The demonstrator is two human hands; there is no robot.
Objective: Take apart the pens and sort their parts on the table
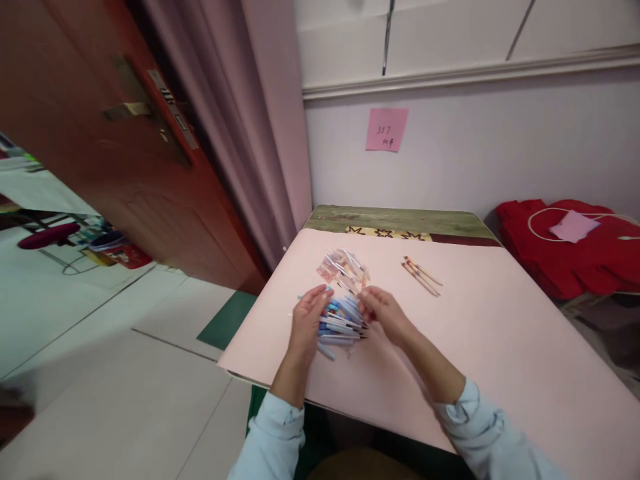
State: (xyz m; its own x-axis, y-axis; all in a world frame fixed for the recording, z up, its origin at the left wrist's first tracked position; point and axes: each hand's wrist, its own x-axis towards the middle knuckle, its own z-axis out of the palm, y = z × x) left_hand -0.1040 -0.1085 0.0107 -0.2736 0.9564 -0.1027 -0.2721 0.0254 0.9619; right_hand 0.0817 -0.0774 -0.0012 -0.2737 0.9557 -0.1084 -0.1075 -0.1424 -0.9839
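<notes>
Between your fingers, on the pink table sheet, lies a heap of blue-and-white pens.
Your left hand and right hand curl loosely against its sides, gathering; squaring the bundle seems next. Beyond your fingertips lies the pink-wrapped pile; right of them, brown sticks.

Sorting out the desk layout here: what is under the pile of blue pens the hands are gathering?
The blue pens lie on a pink sheet covering the table. The left hand and right hand hide the pile's ends.
</notes>
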